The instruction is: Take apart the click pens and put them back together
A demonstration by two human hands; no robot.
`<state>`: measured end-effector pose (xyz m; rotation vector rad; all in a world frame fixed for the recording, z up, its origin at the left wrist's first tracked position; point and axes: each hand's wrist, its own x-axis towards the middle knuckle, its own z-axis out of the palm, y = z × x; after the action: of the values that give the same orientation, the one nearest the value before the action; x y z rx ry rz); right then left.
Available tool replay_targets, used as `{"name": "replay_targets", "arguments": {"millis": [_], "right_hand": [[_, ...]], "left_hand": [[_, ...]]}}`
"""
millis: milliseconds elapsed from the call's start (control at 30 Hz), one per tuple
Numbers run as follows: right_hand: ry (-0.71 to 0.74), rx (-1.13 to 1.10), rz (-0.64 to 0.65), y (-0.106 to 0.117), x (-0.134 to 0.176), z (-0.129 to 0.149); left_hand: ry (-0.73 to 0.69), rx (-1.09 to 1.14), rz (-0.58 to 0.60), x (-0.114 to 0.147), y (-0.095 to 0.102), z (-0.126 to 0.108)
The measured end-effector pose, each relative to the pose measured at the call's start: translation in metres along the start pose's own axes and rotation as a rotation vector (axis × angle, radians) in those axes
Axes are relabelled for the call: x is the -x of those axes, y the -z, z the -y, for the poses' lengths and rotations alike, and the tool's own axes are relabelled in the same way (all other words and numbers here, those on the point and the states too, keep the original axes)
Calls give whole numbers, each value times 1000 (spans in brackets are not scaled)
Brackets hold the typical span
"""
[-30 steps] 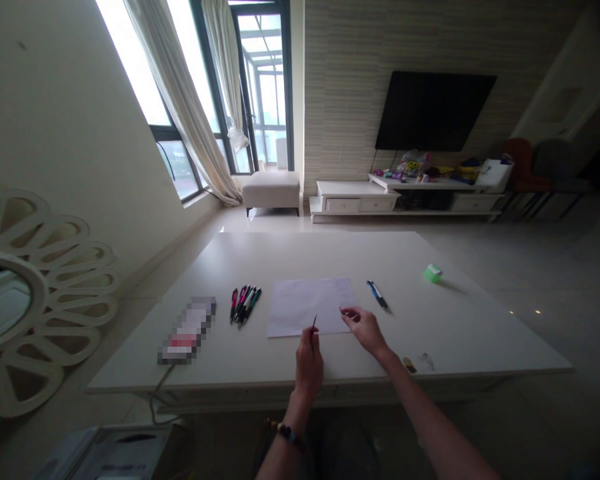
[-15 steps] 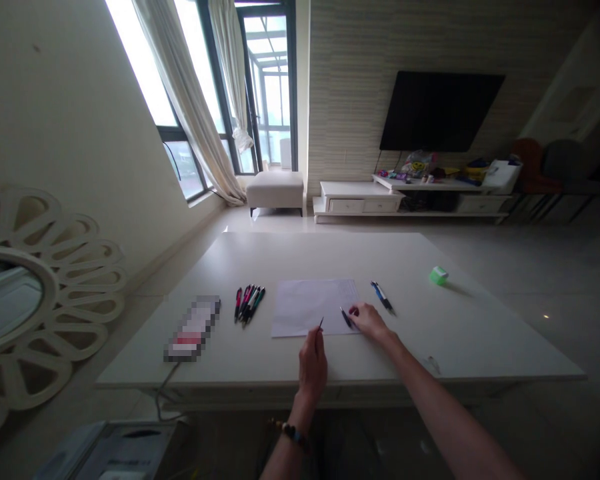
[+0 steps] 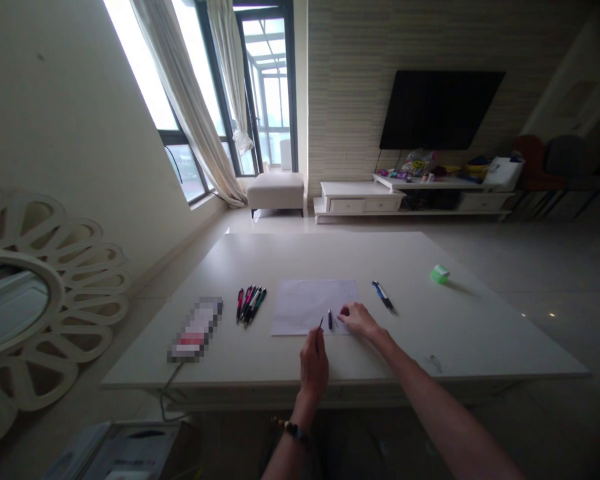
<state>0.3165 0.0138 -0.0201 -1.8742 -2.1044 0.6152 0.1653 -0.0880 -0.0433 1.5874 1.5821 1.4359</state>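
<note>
We see a home's living room. Far right hangs a television (image 3: 440, 110) (all black) above a low cabinet (image 3: 349, 205); far left, curtains (image 3: 185, 100) and an ottoman (image 3: 276, 192).

No lettering can be read: faint lines (image 3: 349, 291) on the paper (image 3: 300, 303) at centre and dark marks (image 3: 135, 461) on the box (image 3: 155, 447) at lower left are blurred, and the screen (image 3: 200, 323) left of centre is pixelated.

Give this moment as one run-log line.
left hand: holds thin dark rod; right hand: at right side of paper, held item unclear; dark pen piece: on paper, between hands; pen bunch: left of paper
</note>
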Motion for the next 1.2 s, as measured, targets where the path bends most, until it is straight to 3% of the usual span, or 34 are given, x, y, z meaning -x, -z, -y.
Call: {"name": "replay_targets", "arguments": {"millis": [267, 667, 733, 933, 1067, 1200], "right_hand": [[-5, 31, 70, -7, 3, 27], [-71, 103, 41, -12, 8, 47], [-19, -49, -15, -8, 12, 40], [124, -896, -146, 6, 35, 23], [182, -1104, -210, 15, 49, 36], [211, -1152, -222, 17, 55, 51]], "left_hand": [[-2, 14, -1, 0, 0, -3], [4, 7, 6, 0, -1, 0], [4, 9, 3, 1, -1, 0], [6, -14, 7, 1, 0, -4], [-5, -37, 31, 0, 1, -4], [-10, -47, 43, 0, 0, -3]]}}
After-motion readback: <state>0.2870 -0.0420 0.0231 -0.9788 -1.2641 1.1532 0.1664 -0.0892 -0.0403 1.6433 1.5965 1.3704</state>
